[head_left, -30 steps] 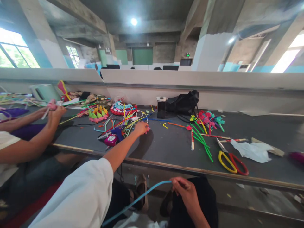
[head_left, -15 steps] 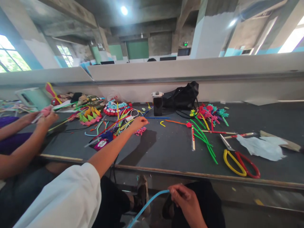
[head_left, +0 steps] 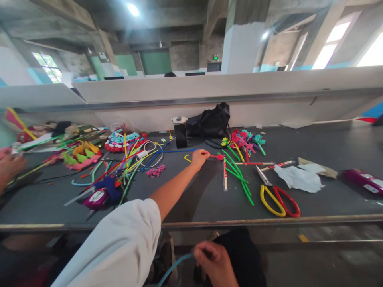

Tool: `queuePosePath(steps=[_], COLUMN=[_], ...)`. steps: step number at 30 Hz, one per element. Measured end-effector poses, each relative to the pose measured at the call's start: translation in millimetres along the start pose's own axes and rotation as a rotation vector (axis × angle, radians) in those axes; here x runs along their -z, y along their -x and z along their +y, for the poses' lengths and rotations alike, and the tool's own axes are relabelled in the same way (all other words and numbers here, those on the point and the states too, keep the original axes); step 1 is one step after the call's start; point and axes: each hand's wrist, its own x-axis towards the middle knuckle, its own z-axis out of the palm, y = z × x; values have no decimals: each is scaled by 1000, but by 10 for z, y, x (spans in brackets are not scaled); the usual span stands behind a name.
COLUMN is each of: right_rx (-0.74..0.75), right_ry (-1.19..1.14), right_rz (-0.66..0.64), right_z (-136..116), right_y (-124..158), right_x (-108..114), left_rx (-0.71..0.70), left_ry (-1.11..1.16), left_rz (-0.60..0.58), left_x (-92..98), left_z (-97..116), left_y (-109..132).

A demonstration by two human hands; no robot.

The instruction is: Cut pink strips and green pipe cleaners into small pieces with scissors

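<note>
My left hand (head_left: 200, 156) reaches far over the dark table (head_left: 197, 199), its fingers pinched on the end of an orange pipe cleaner (head_left: 213, 156) that ends in a small red ball (head_left: 220, 157). A short yellow curl (head_left: 187, 158) lies just left of that hand. A pink fuzzy piece (head_left: 155, 171) lies apart on the table, further left. Below the table edge, my right hand (head_left: 214, 261) is closed on a light blue pipe cleaner (head_left: 173, 268) that trails down to the left over my lap.
A heap of coloured pipe cleaners (head_left: 128, 157) lies left of my arm. Green stems (head_left: 239, 177) and pipe-cleaner flowers (head_left: 242, 139) are to the right. Scissors (head_left: 279, 195), white paper (head_left: 299, 177), a black cup (head_left: 180, 134) and a black bag (head_left: 209, 123) are nearby. Another person's hand (head_left: 8, 167) shows at far left.
My left hand let go of the pink fuzzy piece and moved right to the orange pipe cleaner. The view swung right. My right hand stayed low with the blue pipe cleaner.
</note>
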Motion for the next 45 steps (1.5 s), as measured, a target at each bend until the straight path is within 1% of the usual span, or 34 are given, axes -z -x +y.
queuePosePath(steps=[3,5,7,9,12,17,20,22,24,29,31,33,36,38,40,41,43,45], right_rx=[16,23,27,17,0,-7,-10,-10,-9,-25,2,48,126,176,194,194,194,193], right_ry=[24,27,7,-36,-68,-50,-36,-32,-17,-29,-43,-43,6,60,87,95,105,107], right_rz=[22,11,-19,-33,-31,-37,-28,-2,20,70,110,146,208,244,263,270,288,303], right_z=[61,92,110,116,112,62,-2,-52,-97,-137,-133,-132,-148,-160,-160,-154,-132,-111], right_y=[-13,-27,-42,-52,-60,-68,-63,-52,-34,17,33,48,74,101,136,154,183,192], right_x=[7,9,7,0,-17,-21,-20,-21,-21,-6,1,6,21,46,87,109,146,153], left_rx=[-17,-25,-28,-27,-27,-53,-79,-101,-129,-218,-233,-246,-281,-300,-296,-271,-184,-100], left_ry=[17,20,15,5,-9,-52,-111,-172,-251,-469,-538,-584,-606,-592,-546,-472,-330,-253], left_rz=[-3,-1,0,1,-8,-64,-83,-87,-87,-83,-79,-77,-80,-90,-129,-178,-312,-371], left_x=[-265,-377,-443,-469,-460,-359,-202,-21,229,986,1241,1430,1587,1613,1587,1561,1499,1452], left_z=[1,-17,-44,-66,-67,-13,-12,-33,-67,-172,-198,-190,-96,8,112,154,200,185], left_y=[-60,-76,-79,-74,-62,-13,71,154,255,571,723,901,1272,1624,2055,2288,2749,3147])
